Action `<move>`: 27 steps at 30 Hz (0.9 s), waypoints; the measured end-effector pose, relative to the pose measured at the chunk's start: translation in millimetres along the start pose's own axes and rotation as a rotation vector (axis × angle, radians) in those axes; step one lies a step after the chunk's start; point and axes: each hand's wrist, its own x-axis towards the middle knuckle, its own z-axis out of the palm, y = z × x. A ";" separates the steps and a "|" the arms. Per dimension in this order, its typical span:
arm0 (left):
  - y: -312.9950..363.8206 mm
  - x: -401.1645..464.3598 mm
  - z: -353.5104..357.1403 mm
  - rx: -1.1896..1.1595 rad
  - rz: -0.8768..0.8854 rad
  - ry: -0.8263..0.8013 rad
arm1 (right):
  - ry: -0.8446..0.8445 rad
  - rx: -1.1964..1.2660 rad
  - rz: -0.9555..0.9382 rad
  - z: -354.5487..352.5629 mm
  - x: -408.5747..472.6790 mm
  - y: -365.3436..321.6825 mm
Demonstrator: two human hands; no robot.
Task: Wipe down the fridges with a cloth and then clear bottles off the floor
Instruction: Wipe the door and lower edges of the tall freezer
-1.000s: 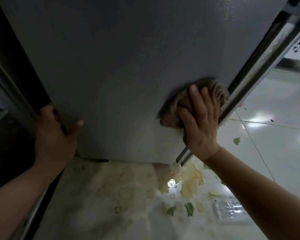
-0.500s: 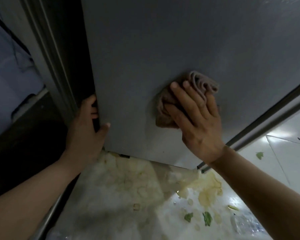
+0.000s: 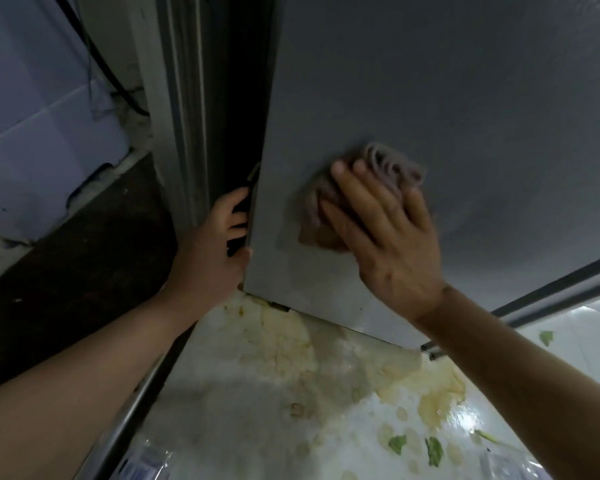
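A grey fridge door (image 3: 430,98) fills the upper right and stands open. My right hand (image 3: 388,237) presses a bunched brown cloth (image 3: 388,168) flat against the door's lower part, fingers spread over it. My left hand (image 3: 215,244) grips the door's left edge near its bottom corner, fingers wrapped behind the edge. On the floor, a clear plastic bottle (image 3: 146,462) lies at the bottom left and another clear plastic bottle (image 3: 513,465) at the bottom right; both are cut off by the frame.
The pale tiled floor (image 3: 257,410) below the door carries yellowish stains and green leaf scraps (image 3: 433,452). The fridge body's frame (image 3: 181,116) stands left of the door, with a dark gap between. A white tiled wall (image 3: 32,116) with black cables lies far left.
My right hand has slid the cloth leftward across the door, away from its right edge toward the left edge. My left hand has kept its grip on the door's edge.
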 end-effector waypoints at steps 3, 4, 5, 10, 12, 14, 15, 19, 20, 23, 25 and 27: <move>-1.4 1.3 -3.2 0.027 -0.009 -0.042 | 0.082 -0.047 0.078 10.9 20.9 -10.5; -1.9 1.0 -4.5 0.035 -0.013 -0.053 | 0.049 -0.058 0.054 18.8 17.2 -19.1; -2.4 0.6 -5.8 0.045 -0.015 -0.064 | -0.016 -0.064 0.002 27.9 10.3 -28.7; -4.3 -3.8 -15.8 0.126 -0.008 -0.123 | -0.456 -0.144 -0.365 59.2 -9.9 -64.3; -5.7 -7.0 -23.2 0.157 -0.019 -0.112 | -0.471 -0.149 -0.365 50.9 1.4 -57.3; -10.7 -8.4 -30.8 0.175 -0.041 -0.061 | -0.349 -0.116 -0.284 36.1 24.0 -43.7; -13.9 -9.3 -33.9 0.175 -0.057 -0.040 | -0.262 -0.093 -0.218 29.6 36.9 -37.7; -26.3 -13.3 -37.7 0.183 -0.086 -0.027 | -0.032 -0.076 -0.072 31.3 64.2 -36.2; -29.8 -13.7 -37.7 0.185 -0.088 -0.024 | -0.030 -0.087 -0.077 37.5 63.2 -40.6; -39.2 -13.8 -37.6 0.188 -0.105 -0.020 | -0.140 -0.117 -0.188 59.9 40.8 -56.2; -42.7 -14.8 -37.6 0.197 -0.113 -0.027 | -0.327 -0.151 -0.287 75.1 17.3 -68.5; -45.2 -16.6 -37.5 0.214 -0.113 -0.032 | -0.503 -0.208 -0.361 85.3 -0.2 -84.6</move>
